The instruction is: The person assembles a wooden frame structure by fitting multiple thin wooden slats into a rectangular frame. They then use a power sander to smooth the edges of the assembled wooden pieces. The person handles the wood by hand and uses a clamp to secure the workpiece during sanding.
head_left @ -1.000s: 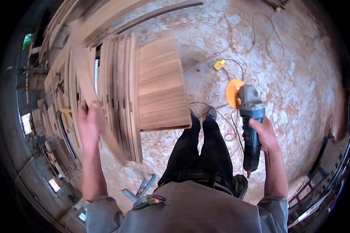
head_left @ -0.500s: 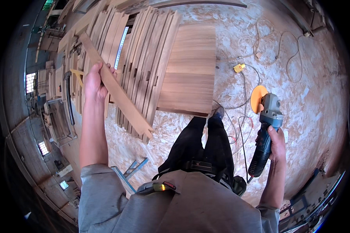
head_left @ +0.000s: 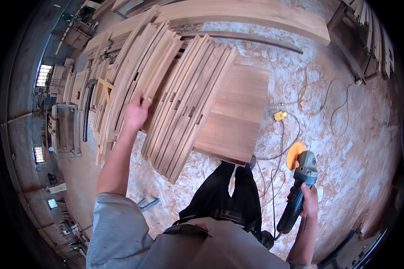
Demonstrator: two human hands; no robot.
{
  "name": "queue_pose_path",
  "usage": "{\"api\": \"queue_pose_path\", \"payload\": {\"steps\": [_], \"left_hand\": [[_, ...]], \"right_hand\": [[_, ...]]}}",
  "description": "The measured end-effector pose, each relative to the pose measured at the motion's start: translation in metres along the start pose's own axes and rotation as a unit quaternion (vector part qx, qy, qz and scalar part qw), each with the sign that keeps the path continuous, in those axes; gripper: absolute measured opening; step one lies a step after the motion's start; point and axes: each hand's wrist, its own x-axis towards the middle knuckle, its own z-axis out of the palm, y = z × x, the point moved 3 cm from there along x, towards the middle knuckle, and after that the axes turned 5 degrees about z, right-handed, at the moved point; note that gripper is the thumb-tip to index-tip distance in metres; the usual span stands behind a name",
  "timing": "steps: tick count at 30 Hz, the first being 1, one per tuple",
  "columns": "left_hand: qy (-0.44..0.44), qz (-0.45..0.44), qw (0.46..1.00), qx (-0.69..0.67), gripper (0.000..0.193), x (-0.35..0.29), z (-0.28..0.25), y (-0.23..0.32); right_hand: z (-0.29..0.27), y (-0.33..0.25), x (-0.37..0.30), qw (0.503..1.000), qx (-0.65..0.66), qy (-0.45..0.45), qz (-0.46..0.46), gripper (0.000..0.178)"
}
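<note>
Best to square the wooden strip (head_left: 160, 67) among the far-left boards (head_left: 129, 67) with the left hand (head_left: 137, 113), its fingers part-curled, grip unclear, while the right hand (head_left: 309, 199), wrapped round the near-right angle grinder (head_left: 307, 166), points its orange disc (head_left: 295, 156) away from the legs (head_left: 247, 193).

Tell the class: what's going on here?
A person stands by rows of wooden strips. Their left hand is at a wide strip; its grip is unclear. The right hand holds a power tool with an orange disc, clear of the strips. A broad wooden panel shows to the right of the strips.
</note>
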Motion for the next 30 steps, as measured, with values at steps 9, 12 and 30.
{"api": "queue_pose_path", "payload": {"steps": [9, 12, 30], "left_hand": [[-0.064, 0.012, 0.997, 0.043, 0.054, 0.008, 0.043, 0.030], [-0.045, 0.016, 0.999, 0.016, 0.051, 0.004, 0.041, 0.022], [0.030, -0.024, 0.952, 0.305, 0.043, 0.051, -0.021, 0.014]], "right_hand": [[0.006, -0.001, -0.008, 1.000, 0.018, 0.007, 0.007, 0.069], [0.013, -0.003, -0.009, 1.000, 0.006, 0.002, 0.007, 0.070], [0.021, 0.008, -0.013, 1.000, 0.000, 0.004, 0.015, 0.063]]}}
